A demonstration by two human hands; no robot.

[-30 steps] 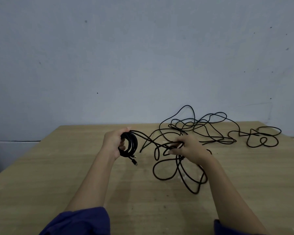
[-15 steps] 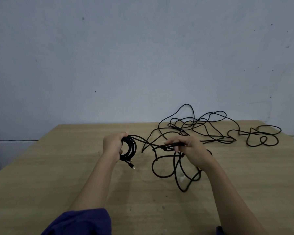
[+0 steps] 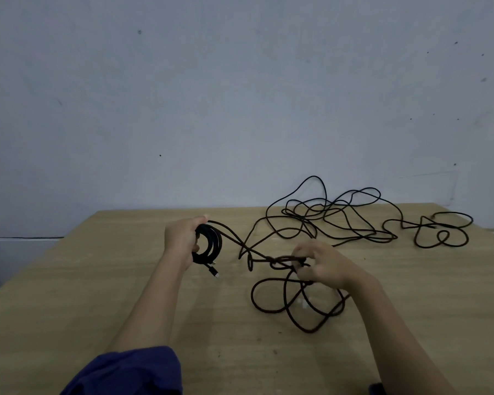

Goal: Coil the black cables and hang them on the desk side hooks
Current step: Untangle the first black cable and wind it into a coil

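Two hands are working above the wooden surface (image 3: pixel 97 295), set apart from each other. The left hand (image 3: pixel 183 238) is gripping a wound black coil (image 3: pixel 208 243), with its connector (image 3: pixel 214 272) hanging just below. The right hand (image 3: pixel 325 266) is pinching a knotted strand of the loose cable (image 3: pixel 308 220), which is sprawling in tangled loops across the right and far side of the surface.

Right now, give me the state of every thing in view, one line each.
left hand: grips the coil.
coil: wound, held up off the desk, plug dangling.
right hand: pinches the loose cable at a knot.
loose cable: uncoiled, tangled across the desk.
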